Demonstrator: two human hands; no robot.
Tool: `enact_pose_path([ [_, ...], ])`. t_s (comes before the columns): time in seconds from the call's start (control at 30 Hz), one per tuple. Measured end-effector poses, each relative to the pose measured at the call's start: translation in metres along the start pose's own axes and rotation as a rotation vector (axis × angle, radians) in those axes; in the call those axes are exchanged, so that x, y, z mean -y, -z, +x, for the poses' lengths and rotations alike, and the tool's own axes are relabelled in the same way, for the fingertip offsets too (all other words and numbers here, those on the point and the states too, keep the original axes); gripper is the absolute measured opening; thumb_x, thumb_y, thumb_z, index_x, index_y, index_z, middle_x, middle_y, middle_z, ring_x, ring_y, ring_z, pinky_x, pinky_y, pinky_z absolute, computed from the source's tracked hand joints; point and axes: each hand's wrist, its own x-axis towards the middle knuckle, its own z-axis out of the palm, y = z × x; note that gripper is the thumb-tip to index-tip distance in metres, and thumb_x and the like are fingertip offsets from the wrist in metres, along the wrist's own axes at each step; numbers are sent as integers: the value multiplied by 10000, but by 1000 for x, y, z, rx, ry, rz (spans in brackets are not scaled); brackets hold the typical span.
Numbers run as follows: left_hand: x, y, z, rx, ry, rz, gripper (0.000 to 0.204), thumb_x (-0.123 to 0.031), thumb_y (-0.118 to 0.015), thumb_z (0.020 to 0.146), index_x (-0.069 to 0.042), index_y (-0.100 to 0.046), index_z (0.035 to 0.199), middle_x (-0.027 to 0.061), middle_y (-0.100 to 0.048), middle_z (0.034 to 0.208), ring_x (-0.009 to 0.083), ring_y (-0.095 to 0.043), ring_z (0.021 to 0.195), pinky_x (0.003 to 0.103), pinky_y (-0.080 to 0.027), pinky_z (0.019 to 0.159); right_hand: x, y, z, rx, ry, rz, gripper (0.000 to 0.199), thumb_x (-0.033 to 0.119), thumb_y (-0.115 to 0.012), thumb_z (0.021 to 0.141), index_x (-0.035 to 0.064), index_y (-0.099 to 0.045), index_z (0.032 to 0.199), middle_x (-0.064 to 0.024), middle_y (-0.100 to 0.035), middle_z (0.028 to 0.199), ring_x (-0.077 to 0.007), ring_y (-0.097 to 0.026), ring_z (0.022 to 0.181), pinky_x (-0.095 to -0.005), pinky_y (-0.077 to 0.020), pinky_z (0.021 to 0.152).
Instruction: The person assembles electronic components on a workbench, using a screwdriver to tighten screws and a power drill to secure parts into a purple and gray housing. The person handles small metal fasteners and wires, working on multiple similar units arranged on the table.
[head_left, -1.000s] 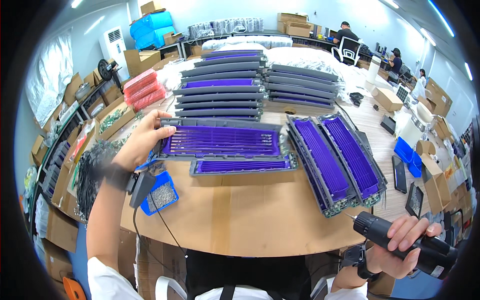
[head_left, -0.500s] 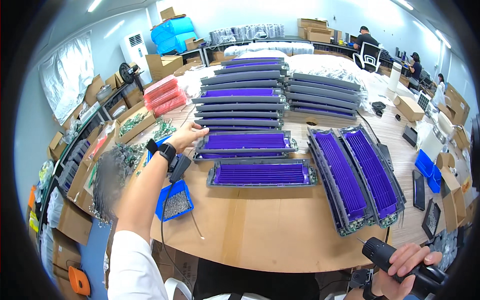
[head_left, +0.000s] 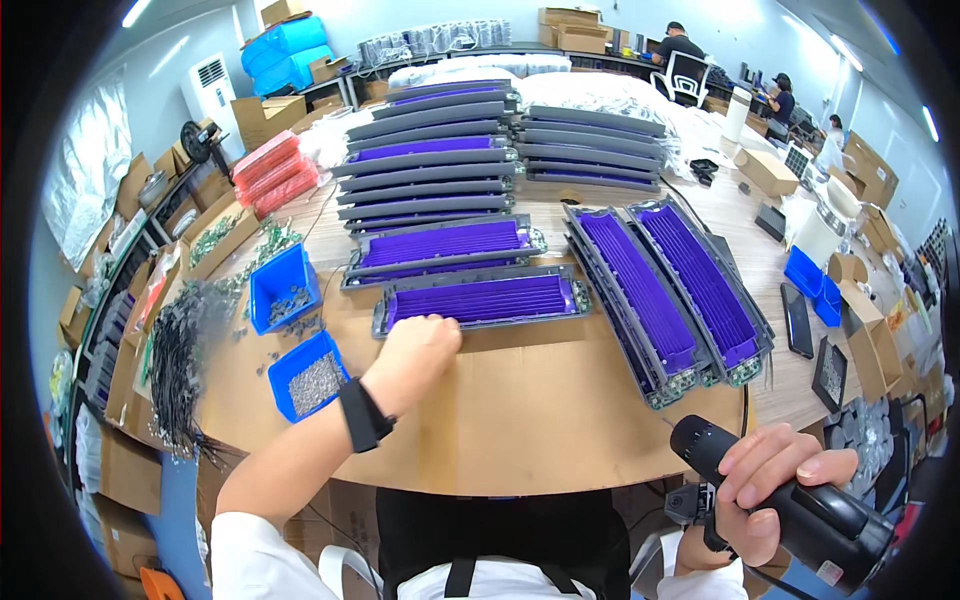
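My left hand [head_left: 425,348], fingers curled under, is at the front edge of the nearest purple-and-grey housing [head_left: 480,298]. The hand covers part of that edge, and whatever its fingertips hold is hidden. Right behind lies another long housing [head_left: 445,243] with a purple slatted inside. In my right hand [head_left: 770,480] is a black electric screwdriver [head_left: 705,445], its bit pointing up and left over the table's front edge. Two more housings [head_left: 635,290] [head_left: 705,285] lie lengthwise to the right, green circuit boards showing at their near ends.
Stacked housings [head_left: 425,170] stand at the back, with another group [head_left: 590,145] beside them. Left are a blue bin of screws [head_left: 315,385], a blue bin of dark parts [head_left: 285,290] and black cables [head_left: 180,365]. A phone [head_left: 797,320] lies right. Two people work farther back.
My left hand has come from the left end of the second housing to the nearest one's front edge, its fingers now curled. The view has shifted; the screwdriver remains in my right hand.
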Motion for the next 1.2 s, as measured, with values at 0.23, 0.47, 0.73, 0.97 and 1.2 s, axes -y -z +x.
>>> enact_pose_path([
  [0.23, -31, 9, -49, -143, -75, -37, 53, -83, -628, 780, -44, -610, 811, 76, -628, 708, 223, -678, 653, 335, -548, 555, 16, -16, -9, -99, 42, -93, 434, 239, -715, 839, 70, -423, 1111, -15, -509, 664, -122, -503, 519, -270, -438, 552],
  [0.47, -56, 32, -124, -113, -65, -14, 142, -91, -660, 741, -32, -595, 853, 80, -619, 791, 196, -640, 699, 286, -530, 594, 3, -30, -8, 247, -220, -133, 425, 70, -724, 804, 38, -441, 1120, -50, -565, 704, -145, -560, 608, -267, -478, 654],
  [0.73, 6, 40, -177, -438, 217, -463, 350, -173, -710, 869, -15, -635, 1172, 149, -647, 1169, 335, -636, 1026, 422, -537, 858, -39, -101, 1, 773, -311, -501, 405, 1, -761, 523, 27, -639, 908, -139, -631, 819, -342, -631, 716, -361, -478, 645],
  [0.97, 222, -21, -291, -398, 942, 31, 167, -156, -689, 812, -44, -748, 921, 162, -703, 887, 354, -668, 867, 454, -533, 810, -55, -112, -8, 1003, -340, -653, 440, 52, -804, 520, 66, -645, 931, -124, -657, 856, -346, -655, 771, -411, -497, 671],
  [1.2, 284, -66, -346, -25, 1075, 233, 251, -168, -850, 666, -22, -685, 787, 125, -612, 1002, 326, -600, 1010, 422, -544, 828, -60, -122, -9, 1043, -371, -695, 417, 51, -800, 535, 50, -645, 923, -155, -658, 853, -371, -658, 767, -410, -519, 695],
])
